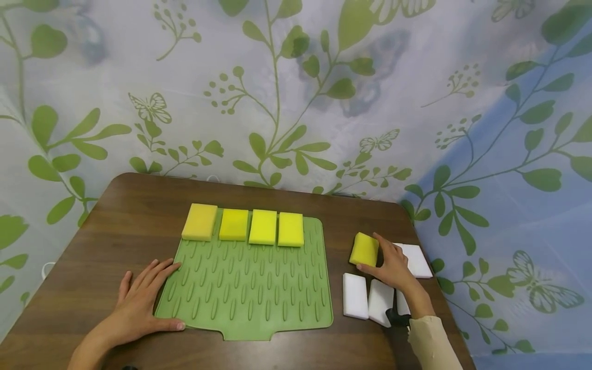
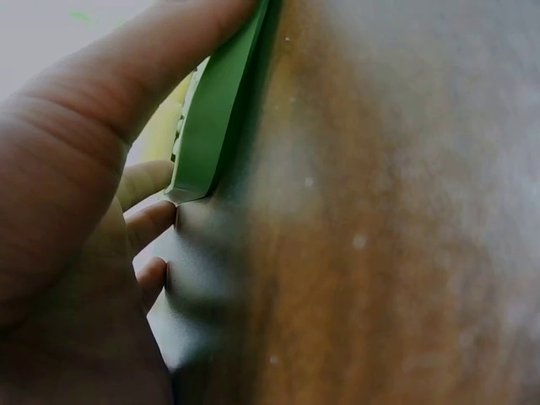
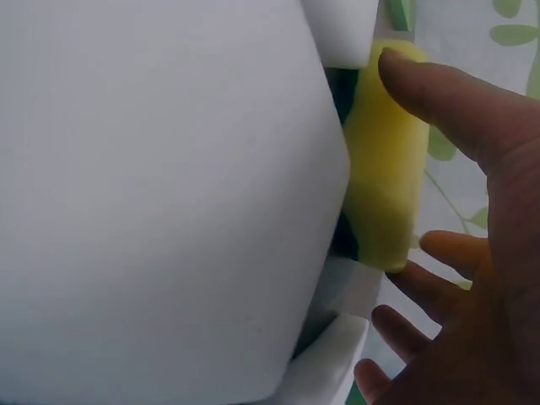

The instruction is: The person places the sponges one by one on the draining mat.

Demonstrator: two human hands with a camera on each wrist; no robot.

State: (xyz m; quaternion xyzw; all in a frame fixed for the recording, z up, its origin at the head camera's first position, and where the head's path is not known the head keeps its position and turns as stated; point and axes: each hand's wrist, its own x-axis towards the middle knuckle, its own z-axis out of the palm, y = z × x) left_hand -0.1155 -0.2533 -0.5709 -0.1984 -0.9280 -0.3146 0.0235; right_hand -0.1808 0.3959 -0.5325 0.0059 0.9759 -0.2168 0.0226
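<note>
My right hand (image 1: 390, 262) pinches a yellow sponge (image 1: 364, 250) to the right of the mat, thumb at its near end and a finger at its far end. The right wrist view shows the thumb on one end of that sponge (image 3: 388, 152) and fingertips at the other. At the left edge of the green ridged mat (image 1: 250, 288) my left hand (image 1: 136, 303) rests with fingers spread, thumb by the near corner. In the left wrist view, its fingertips are right at the mat's rim (image 2: 219, 118). Several yellow sponges (image 1: 262, 227) lie in a row along the mat's far edge.
White sponges lie right of the mat: one (image 1: 355, 295) close to its edge, another (image 1: 381, 303) beside it, and one (image 1: 416, 259) beyond the right hand. A large white block (image 3: 160, 194) fills much of the right wrist view. Leaf-patterned curtain (image 1: 277, 103) borders the wooden table (image 1: 148, 210).
</note>
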